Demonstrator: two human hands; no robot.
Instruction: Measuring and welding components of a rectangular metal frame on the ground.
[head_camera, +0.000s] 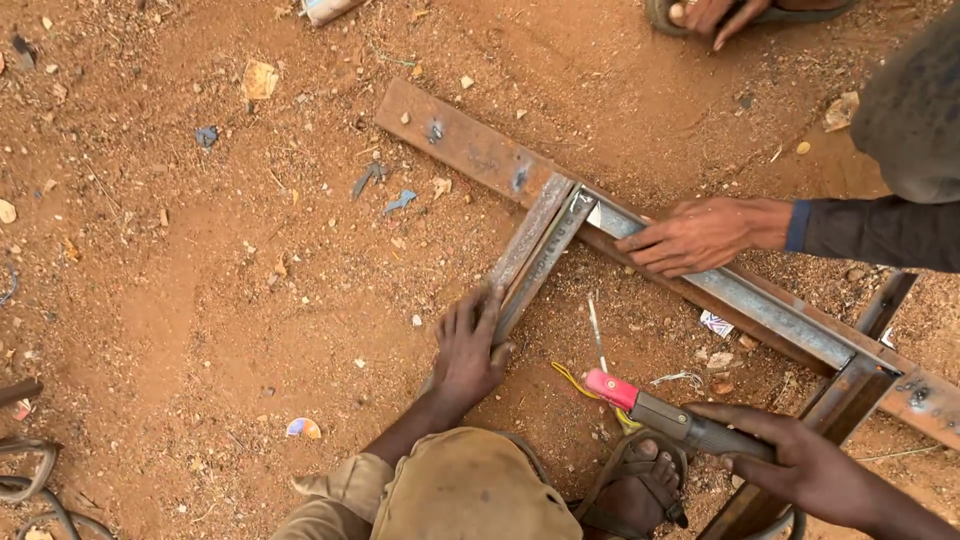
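Observation:
My left hand (465, 350) presses flat on the near end of a short steel angle piece (535, 245) that meets a long rusty steel bar (460, 140) lying on the red dirt. A welding electrode holder (660, 413) with a red tip is gripped in my right hand (800, 460). Its thin rod (597, 335) points toward the frame. A co-worker's hand (700, 235) rests on the grey angle piece (770, 310) laid along the long bar, just right of the joint.
Another steel piece (850, 395) joins the frame at the right. My sandalled foot (640, 490) and bent knee (470, 495) are below the frame. A co-worker's foot (720, 12) is at the top edge. Dark cables (30, 490) lie bottom left, and scraps litter the dirt.

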